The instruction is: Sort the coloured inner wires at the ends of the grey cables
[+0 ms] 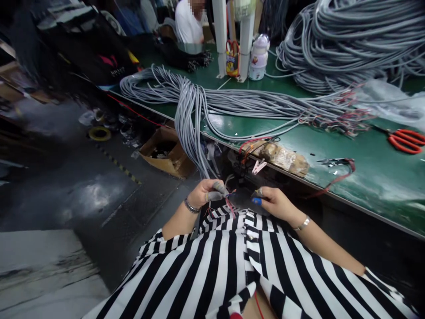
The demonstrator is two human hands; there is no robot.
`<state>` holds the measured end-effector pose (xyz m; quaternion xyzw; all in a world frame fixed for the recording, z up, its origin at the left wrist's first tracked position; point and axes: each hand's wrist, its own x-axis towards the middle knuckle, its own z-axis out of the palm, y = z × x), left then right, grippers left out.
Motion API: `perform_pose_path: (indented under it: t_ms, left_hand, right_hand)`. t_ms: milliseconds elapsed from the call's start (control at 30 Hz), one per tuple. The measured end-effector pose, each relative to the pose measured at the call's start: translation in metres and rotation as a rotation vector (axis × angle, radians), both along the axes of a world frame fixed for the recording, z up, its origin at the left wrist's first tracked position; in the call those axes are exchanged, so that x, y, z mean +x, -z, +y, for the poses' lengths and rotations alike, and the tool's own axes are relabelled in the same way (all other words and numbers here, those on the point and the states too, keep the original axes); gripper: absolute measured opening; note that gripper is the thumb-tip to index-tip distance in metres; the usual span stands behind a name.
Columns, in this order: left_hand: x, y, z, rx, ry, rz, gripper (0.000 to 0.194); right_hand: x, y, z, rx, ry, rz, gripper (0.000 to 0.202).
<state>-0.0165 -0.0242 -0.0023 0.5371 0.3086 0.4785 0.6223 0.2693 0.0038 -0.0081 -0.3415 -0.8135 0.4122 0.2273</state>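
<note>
My left hand, with covered fingertips, is closed around the end of a grey cable. Thin red and blue wires fan out from its fingers. To the right, apart from the wires, is my right hand, its thumb and fingers pressed together. A blue wrap shows on one of its digits; whatever it may pinch is too small to make out. A thick bundle of grey cables hangs over the bench edge down toward my left hand. Its stripped ends lie on the bench at the right.
On the green bench lie red-handled scissors and small snips. A taped cardboard piece and a pink clip line its edge. Behind are a large cable coil and a bottle. A cardboard box sits below; a person is beyond.
</note>
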Motion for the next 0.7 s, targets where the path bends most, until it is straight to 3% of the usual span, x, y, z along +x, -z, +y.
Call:
perform_pose_path:
  t_ms: [67, 167, 400, 533, 700]
  left_hand:
    - [0.002, -0.005, 0.005, 0.057, -0.056, 0.07, 0.026]
    - [0.009, -0.007, 0.011, 0.134, -0.135, 0.164, 0.023]
    - [0.033, -0.014, 0.028, 0.307, -0.172, 0.342, 0.025]
    - [0.044, -0.016, 0.039, 0.278, -0.177, 0.341, 0.028]
    - [0.052, -0.007, 0.044, 0.153, -0.166, 0.292, 0.032]
  right_hand:
    - [0.008, 0.006, -0.005, -0.119, 0.006, -0.029, 0.048]
    - [0.016, 0.01, -0.005, -0.25, 0.124, 0.018, 0.056]
    - [0.004, 0.003, 0.017, -0.652, 0.418, 0.446, 0.055]
    - [-0.014, 0.001, 0.039, -0.771, 0.403, 0.589, 0.06]
    - [-0.033, 0.002, 0.052, -0.834, 0.383, 0.737, 0.056]
